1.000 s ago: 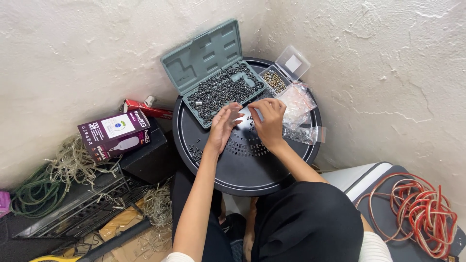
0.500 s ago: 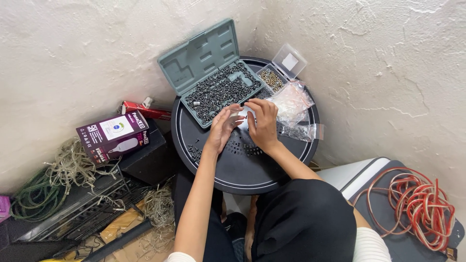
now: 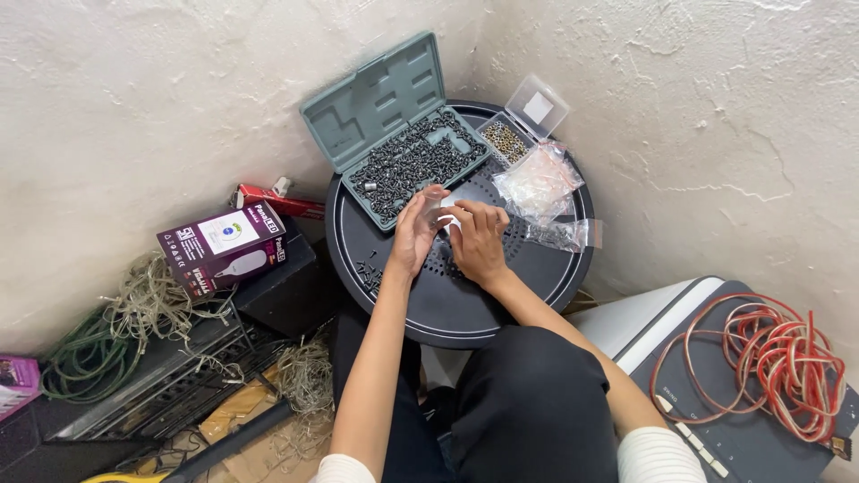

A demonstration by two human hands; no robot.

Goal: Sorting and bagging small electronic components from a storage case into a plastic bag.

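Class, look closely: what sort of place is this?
Probably a cluttered storage or workshop corner: rough plastered walls, an open case of small screws on a round black stand, and coiled red cable.

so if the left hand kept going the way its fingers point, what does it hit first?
The left hand points up-frame toward the wall. First in line looks like the open grey case full of small dark screws, its near edge right by the fingertips. Depth is unclear from one view.

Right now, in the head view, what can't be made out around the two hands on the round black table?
- Small clear item: mostly covered by left hand and right hand.
- Dark screws in the open grey-green case: too small to tell type.
- Coiled red cable: cut by the right edge.
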